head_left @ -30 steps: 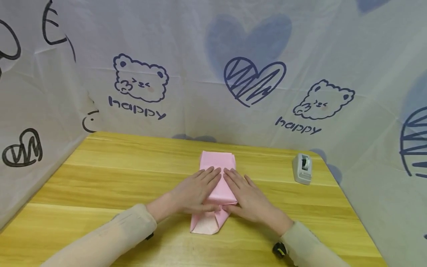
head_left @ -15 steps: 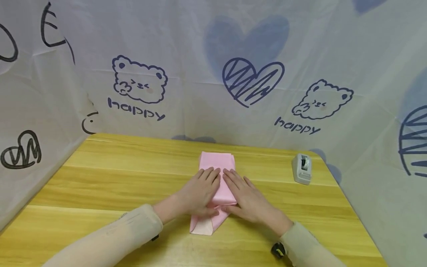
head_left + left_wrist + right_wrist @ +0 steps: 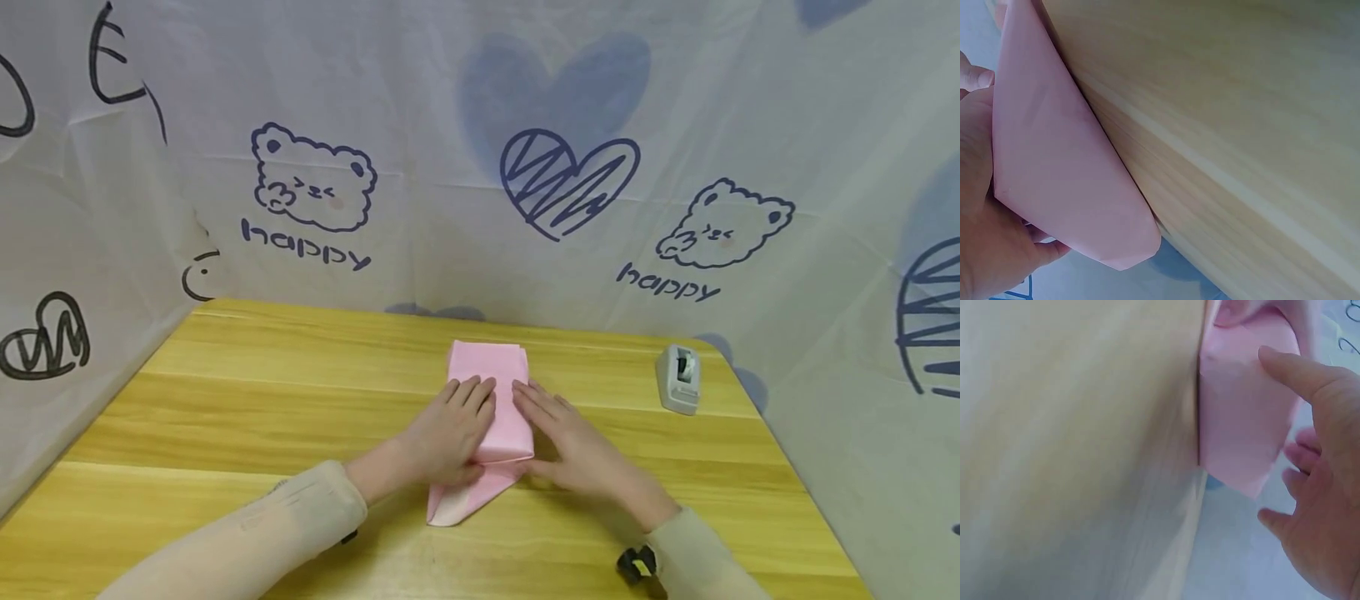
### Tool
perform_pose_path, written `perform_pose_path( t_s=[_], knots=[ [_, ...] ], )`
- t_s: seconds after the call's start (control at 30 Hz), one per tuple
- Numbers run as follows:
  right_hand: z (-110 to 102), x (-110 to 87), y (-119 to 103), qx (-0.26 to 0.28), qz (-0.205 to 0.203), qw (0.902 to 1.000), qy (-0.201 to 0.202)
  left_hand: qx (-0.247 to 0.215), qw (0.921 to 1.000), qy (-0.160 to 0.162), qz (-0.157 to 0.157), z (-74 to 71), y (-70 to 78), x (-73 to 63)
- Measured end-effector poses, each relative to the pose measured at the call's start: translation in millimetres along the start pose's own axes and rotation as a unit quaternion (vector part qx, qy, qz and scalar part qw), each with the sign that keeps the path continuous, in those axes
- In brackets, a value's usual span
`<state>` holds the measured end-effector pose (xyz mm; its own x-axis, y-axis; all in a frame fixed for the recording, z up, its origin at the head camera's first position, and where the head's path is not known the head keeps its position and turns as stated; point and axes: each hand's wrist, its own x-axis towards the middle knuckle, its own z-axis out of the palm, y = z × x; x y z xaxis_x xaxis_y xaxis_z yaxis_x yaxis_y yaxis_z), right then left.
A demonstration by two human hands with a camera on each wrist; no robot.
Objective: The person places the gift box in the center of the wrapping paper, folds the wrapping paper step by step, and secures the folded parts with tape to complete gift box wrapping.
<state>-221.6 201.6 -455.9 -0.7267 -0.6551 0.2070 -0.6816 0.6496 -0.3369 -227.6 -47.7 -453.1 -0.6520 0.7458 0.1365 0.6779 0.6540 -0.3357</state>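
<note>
A box wrapped in pink paper [image 3: 507,429] lies lengthwise on the wooden table, its near end trailing a folded paper flap [image 3: 491,485] with a pale inner face. My left hand [image 3: 448,435] rests on the left of the top, its thumb down at the flap. At the box's right edge is my right hand [image 3: 581,446], fingertips on the top edge and thumb close to the near corner. The left wrist view shows a smooth pink side [image 3: 1066,150] beside the hand. In the right wrist view, the thumb [image 3: 1297,372] touches the pink side and the other fingers stand apart.
A grey tape dispenser [image 3: 679,382] stands at the back right of the table [image 3: 285,375]. White cloth [image 3: 420,208] with drawn bears and hearts hangs behind and at both sides. A dark wrist device [image 3: 636,565] shows below the right sleeve.
My right hand has shifted right, from the middle of the top to the edge. The left thumb has drawn back left, and the flap's right side has folded inward, covering more of the pale face.
</note>
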Motion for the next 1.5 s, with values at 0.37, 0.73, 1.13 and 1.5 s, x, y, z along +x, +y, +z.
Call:
perform_pose_path(
  t_s=[0.37, 0.73, 1.13, 1.5],
  knots=[
    [-3, 0.1, -7, -0.041, -0.002, 0.9990, 0.015, 0.015, 0.9999, 0.008, 0.004, -2.6, 0.1, 0.4],
    [3, 9.1, -12, -0.096, 0.000, 0.9946, 0.039, 0.013, 0.9999, 0.008, 0.007, -1.2, -0.4, 0.5],
    [12, 15.1, -14, -0.159, -0.010, 0.9861, 0.047, 0.015, 0.9998, 0.007, 0.010, -1.7, -2.2, 0.3],
    [4, -5.3, -11, 0.037, 0.113, 0.9903, 0.071, -0.007, 0.9999, 0.008, 0.009, -1.3, -0.8, -1.5]
  ],
)
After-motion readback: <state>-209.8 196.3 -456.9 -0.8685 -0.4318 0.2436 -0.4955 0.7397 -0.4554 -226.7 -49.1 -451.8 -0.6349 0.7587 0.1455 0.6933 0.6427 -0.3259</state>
